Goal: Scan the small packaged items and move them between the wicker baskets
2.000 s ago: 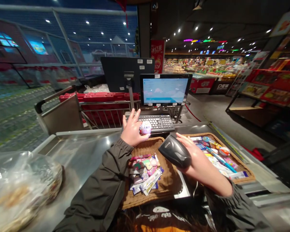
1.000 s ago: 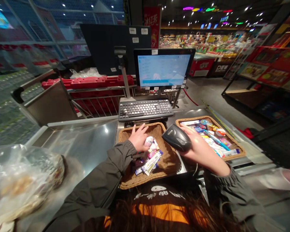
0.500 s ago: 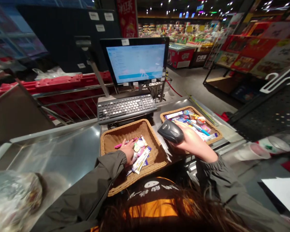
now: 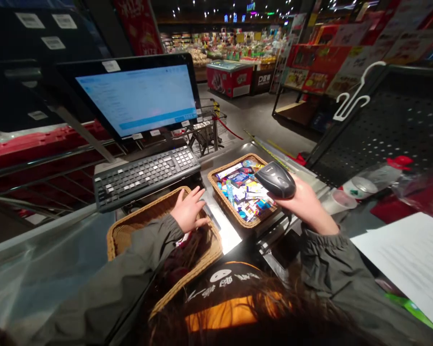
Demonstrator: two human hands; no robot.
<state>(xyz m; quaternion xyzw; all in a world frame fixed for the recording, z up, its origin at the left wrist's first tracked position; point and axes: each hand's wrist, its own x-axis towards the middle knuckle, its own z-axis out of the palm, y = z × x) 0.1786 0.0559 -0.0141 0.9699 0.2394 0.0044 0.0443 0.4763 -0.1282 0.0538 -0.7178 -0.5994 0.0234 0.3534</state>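
Observation:
My left hand [image 4: 189, 211] hovers over the left wicker basket [image 4: 130, 228], fingers spread and nothing in it. Most of that basket's contents are hidden behind my sleeve and hair. My right hand [image 4: 303, 202] grips a black barcode scanner [image 4: 276, 179] at the right rim of the second wicker basket [image 4: 216, 185], which holds several small colourful packets [image 4: 243, 192].
A black keyboard [image 4: 144, 175] and a lit monitor [image 4: 137, 96] stand behind the baskets on the steel checkout counter [image 4: 39, 259]. White paper [image 4: 411, 259] lies at the right. Cups [image 4: 350, 190] and a black perforated panel [image 4: 382, 125] are beyond it. Shop shelves fill the background.
My left hand lowered the small egg-shaped item into the left basket and now shows nothing in it. The view swung right and down. The scanner stayed in my right hand.

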